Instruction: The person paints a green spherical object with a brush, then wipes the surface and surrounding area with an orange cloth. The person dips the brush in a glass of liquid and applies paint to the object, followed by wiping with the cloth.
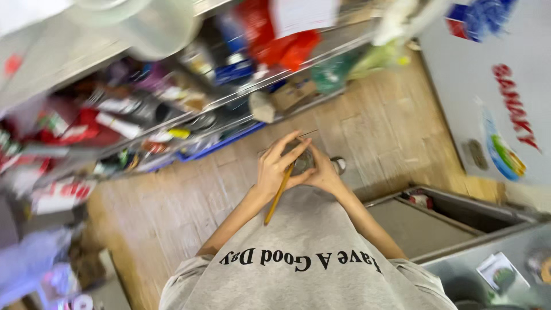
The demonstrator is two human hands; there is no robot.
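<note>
Two hands clasp a small glass jar [302, 159]: left grip [276, 167] also pinching a wooden stick [279, 194], right grip [324, 172] behind.

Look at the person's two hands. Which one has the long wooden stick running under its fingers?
The left hand: the wooden stick slants down beneath it, while the right hand only cups the small container.

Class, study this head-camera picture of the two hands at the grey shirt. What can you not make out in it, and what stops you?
- Head view: the small dark object in both hands; left hand and right hand cover most of it.
- The thin wooden stick: its upper end is hidden by the left hand's fingers.
- Goods on the wire shelves: motion blur smears them.
- Sink: cut off at the lower right.
</note>
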